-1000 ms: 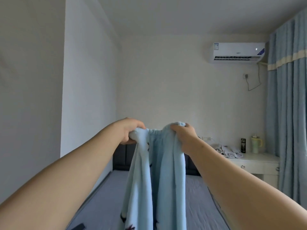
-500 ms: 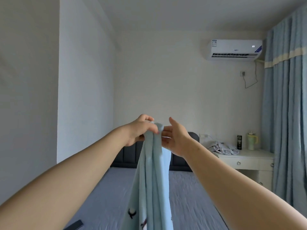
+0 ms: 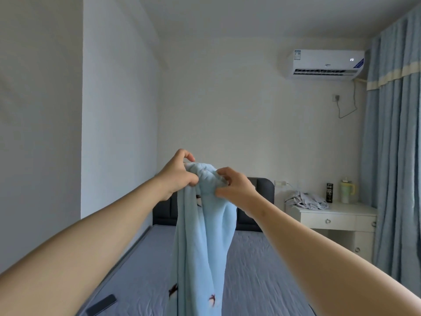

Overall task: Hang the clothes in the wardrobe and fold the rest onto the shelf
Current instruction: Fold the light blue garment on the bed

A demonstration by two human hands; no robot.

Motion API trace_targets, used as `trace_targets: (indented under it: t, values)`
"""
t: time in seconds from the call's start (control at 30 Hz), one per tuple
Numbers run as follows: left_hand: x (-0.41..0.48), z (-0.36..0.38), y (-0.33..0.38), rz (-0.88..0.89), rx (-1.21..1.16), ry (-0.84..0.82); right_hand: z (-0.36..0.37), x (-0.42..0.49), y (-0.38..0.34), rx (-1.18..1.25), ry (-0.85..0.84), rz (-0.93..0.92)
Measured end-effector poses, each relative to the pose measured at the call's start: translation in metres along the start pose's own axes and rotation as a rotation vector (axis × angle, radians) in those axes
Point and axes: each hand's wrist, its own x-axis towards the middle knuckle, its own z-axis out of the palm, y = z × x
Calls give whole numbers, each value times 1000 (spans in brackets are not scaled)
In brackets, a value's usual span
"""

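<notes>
left hand (image 3: 176, 176) and right hand (image 3: 234, 187) pinch the waistband | light blue trousers (image 3: 202, 242) hang soft, light, floppy | best held at the elastic waistband

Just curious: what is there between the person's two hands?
The gathered top of a light blue garment, gripped by the left hand and the right hand, seen in the head view.

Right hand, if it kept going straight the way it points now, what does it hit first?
Probably the left hand, gripping the same light blue garment close beside it; the right hand itself pinches that waistband. Depth between them is unclear.
</notes>
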Motion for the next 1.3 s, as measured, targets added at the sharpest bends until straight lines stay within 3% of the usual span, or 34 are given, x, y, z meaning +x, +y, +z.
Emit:
trace_targets:
  t: [0.13, 0.27, 0.37, 0.47, 0.53, 0.6, 0.73, 0.9, 1.0, 1.07, 1.17, 1.3]
  values:
    - [-2, -12, 0, 46, -8, 10, 0, 3, 0, -330, 2, -62]
    - [0, -26, -2, 73, 12, -40, 2, 5, 1, -457, -89, -98]
    - [1, -36, -8, 86, 104, 11, 6, 3, -3, -622, -156, -144]
    - [-1, -50, -15, 97, 127, 91, 3, 6, 0, -743, -63, -188]
    - [-3, -60, -17, 114, 169, 80, 1, 10, 0, -563, 39, -99]
    - [-5, -66, -16, 132, 286, 32, 4, 13, -9, -203, 102, -48]
    - [-9, -75, -14, 61, 851, -90, 15, 18, -24, 152, 110, 18]
    - [-16, -86, -12, -60, 1283, 101, 18, 22, -34, 409, 38, 146]
    - [-10, -92, -14, -59, 1216, 250, 14, 25, -45, 578, -37, 141]
    - [-4, -94, -20, -123, 1002, 299, 16, 27, -51, 607, -60, 128]
    - [4, -91, -30, -240, 412, 284, 23, 34, -46, 389, 6, 18]
    - [12, -94, -46, -328, 130, 262, 32, 33, -37, 82, 109, -219]
